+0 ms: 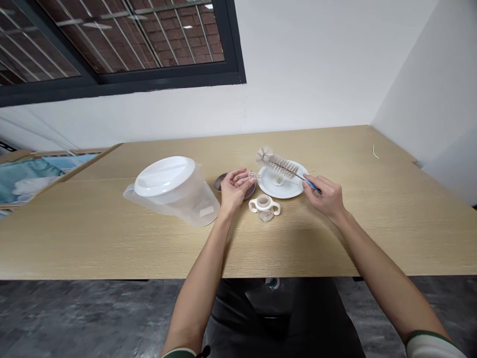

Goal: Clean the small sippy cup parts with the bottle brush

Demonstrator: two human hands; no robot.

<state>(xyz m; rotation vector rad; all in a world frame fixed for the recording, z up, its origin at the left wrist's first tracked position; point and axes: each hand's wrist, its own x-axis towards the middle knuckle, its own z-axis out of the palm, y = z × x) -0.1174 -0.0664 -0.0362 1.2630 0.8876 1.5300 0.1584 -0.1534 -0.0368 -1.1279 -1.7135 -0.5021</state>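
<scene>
A small clear piece that looks like a bottle nipple (254,175) is pinched between the fingertips of my left hand (234,189). My right hand (325,196) grips the blue handle of a bottle brush (281,164), whose white bristles point left above the plate. Beneath the brush, a white plate (285,194) carries a small white ring (278,180). Between my forearms stands a small clear baby bottle (266,216) with a white two-handled collar (264,201). A round metal dish (219,181) lies under my left hand, which partly covers it.
Left of my hand, a large translucent pitcher (175,191) with a white lid stands on the wooden table (112,233). A thin white bent piece (375,152) lies at the far right. Beyond the table's left edge is a box with blue-green material (30,176). A wall and window rise behind.
</scene>
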